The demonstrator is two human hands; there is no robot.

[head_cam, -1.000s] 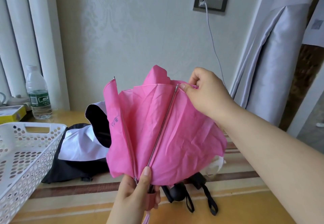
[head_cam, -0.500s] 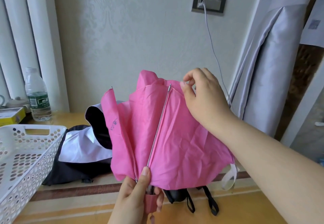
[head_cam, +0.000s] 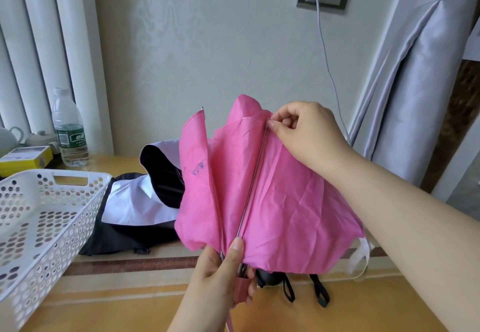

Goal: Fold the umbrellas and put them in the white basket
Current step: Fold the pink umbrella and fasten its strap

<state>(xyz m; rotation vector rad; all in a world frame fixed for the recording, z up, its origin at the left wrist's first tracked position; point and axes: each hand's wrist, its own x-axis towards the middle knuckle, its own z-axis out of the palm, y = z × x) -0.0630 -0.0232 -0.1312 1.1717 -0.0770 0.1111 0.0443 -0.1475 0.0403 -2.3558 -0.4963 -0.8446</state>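
Pink fabric umbrella mid-fold: left hand grips its handle, right hand pinches a rib tip. Next, pleats likely need gathering before the white perforated plastic basket.

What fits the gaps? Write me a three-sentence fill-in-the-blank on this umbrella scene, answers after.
1. The left hand grips the crumpled fabric umbrella at its handle end; its canopy colour is ____.
2. The right hand pinches the tip of a thin metal ____ at the canopy's top edge.
3. The white perforated plastic basket stands to the ____ of the black and white umbrella lying on the wooden table.

Answers: pink; rib; left
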